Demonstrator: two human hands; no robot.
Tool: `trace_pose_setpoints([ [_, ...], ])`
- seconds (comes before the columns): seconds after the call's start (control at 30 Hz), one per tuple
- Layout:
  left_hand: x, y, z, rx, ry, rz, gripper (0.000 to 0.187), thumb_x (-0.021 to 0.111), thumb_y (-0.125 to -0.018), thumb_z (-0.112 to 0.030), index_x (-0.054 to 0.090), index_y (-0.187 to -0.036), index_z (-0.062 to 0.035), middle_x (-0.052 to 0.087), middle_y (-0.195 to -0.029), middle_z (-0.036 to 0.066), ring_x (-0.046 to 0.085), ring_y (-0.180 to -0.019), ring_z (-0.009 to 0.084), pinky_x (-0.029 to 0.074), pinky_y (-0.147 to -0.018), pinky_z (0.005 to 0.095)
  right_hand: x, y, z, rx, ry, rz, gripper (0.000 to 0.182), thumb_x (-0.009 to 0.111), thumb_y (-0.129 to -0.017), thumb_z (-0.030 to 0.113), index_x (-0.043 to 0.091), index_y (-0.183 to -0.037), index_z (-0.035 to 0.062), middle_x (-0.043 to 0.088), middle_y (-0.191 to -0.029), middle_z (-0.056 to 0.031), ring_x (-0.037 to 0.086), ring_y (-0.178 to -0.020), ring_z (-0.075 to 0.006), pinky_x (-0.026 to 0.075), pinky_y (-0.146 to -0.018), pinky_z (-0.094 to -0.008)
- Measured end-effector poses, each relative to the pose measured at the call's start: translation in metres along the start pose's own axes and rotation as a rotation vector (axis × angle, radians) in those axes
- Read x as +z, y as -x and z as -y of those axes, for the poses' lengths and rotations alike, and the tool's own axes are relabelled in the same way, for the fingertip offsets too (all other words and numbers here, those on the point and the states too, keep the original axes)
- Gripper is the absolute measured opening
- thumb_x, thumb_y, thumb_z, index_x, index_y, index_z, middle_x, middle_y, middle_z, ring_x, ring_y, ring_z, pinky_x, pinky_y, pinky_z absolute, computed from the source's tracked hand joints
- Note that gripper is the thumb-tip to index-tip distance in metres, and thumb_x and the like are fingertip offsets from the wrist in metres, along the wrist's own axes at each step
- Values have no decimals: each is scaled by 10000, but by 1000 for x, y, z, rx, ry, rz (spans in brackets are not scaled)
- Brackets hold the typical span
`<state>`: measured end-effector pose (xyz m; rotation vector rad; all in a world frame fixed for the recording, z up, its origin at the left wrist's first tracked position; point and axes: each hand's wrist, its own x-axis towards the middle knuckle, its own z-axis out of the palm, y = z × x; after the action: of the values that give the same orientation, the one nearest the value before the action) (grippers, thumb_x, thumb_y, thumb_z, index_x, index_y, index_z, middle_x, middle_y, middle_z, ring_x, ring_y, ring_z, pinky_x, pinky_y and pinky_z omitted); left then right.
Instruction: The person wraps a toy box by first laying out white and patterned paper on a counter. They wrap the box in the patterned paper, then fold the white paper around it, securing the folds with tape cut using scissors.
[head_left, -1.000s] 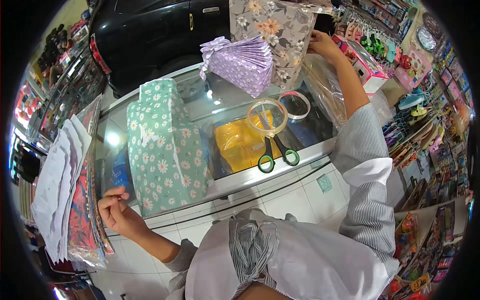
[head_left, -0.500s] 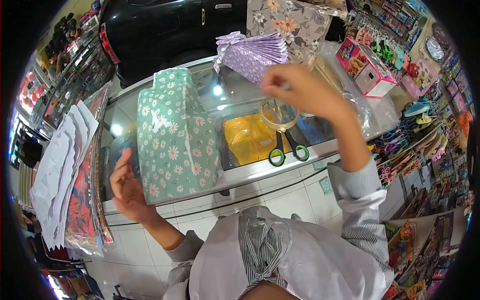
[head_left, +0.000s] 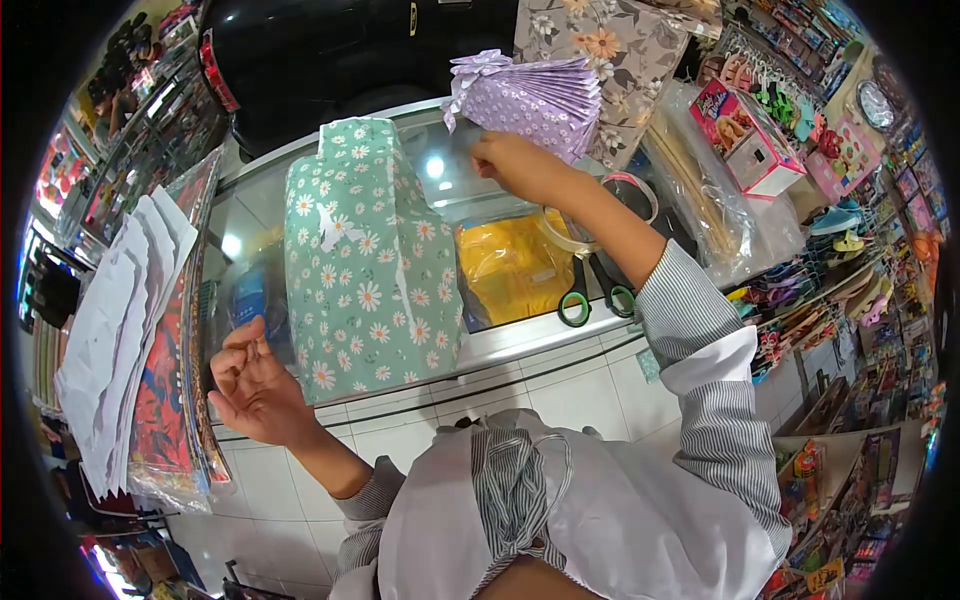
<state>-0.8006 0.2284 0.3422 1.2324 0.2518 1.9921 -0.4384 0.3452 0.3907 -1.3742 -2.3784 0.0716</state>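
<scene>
The parcel (head_left: 365,270) lies in the left middle of the frame, in green paper printed with white daisies. It has a wide body narrowing to a block at the far end, a pale paper edge running down its length and a torn white patch on top.

My left hand (head_left: 258,390) is half open just beside its near left corner, fingers curled, holding nothing that I can see. My right hand (head_left: 522,168) is loosely closed over the glass at upper centre; I cannot tell whether anything is between the fingers.

The glass case (head_left: 520,338) under it all has a yellow packet (head_left: 505,270) showing through its top. At upper right, a clear bag (head_left: 728,240) holds thin brown lengths beside a pink box (head_left: 745,135).

I count one green parcel, one pleated purple parcel (head_left: 530,108), one flowered box (head_left: 600,50), two rings of tape (head_left: 653,195) and one pair of scissors (head_left: 580,275), partly under my right forearm.
</scene>
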Motion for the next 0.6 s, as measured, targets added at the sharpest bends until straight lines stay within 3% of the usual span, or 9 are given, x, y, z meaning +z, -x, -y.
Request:
trace_pose_setpoints([
  [0.13,-4,-1,0,-6,65,31,491,270,-978,-414,546,-979,-8,559,-1059,259,520,-1067,351,340,-997,450,-35,34,39,40,-106,46,64,498,-867,51,488,-906,1,529,-887,-161,550,-844,-310,452,-702,-378],
  [0.2,-3,-1,-1,21,52,47,480,268,-982,-401,546,-983,-9,559,-1030,244,513,-1059,353,343,-995,471,-76,67,58,-41,-261,-41,109,468,-882,58,465,-974,0,511,-872,-148,529,-831,-287,445,-718,-354],
  [0.33,-5,-2,-1,20,47,78,481,270,-978,-404,539,-980,-6,550,-1009,232,494,-1050,353,354,-985,469,-119,122,54,145,56,-603,135,414,-948,95,486,-1023,8,518,-880,-84,486,-782,-159,428,-695,-292],
  [0.4,-4,-3,-1,10,64,94,487,268,-976,-409,536,-983,-2,545,-998,229,490,-1035,346,362,-975,458,-141,127,34,394,87,-744,247,414,-968,202,494,-906,-24,524,-770,-185,540,-734,-335,439,-703,-378],
  [0.47,-4,-4,-2,-11,73,123,492,267,-973,-412,533,-981,2,542,-990,229,489,-1017,338,363,-968,450,-154,132,-19,465,121,-871,305,463,-950,243,545,-860,-36,526,-676,-181,551,-661,-339,445,-644,-363],
  [0.53,-4,-3,-2,-17,77,117,492,266,-971,-411,531,-980,4,540,-985,229,487,-1002,331,361,-963,444,-158,135,-83,569,152,-728,284,549,-910,255,611,-858,-17,586,-684,-159,596,-649,-264,459,-628,-334],
  [0.6,-5,-1,-2,-11,67,84,488,266,-970,-405,529,-979,6,539,-983,230,486,-989,325,356,-962,441,-153,119,-108,529,67,-710,240,607,-875,230,637,-871,-7,627,-707,-116,613,-657,-192,478,-631,-306],
])
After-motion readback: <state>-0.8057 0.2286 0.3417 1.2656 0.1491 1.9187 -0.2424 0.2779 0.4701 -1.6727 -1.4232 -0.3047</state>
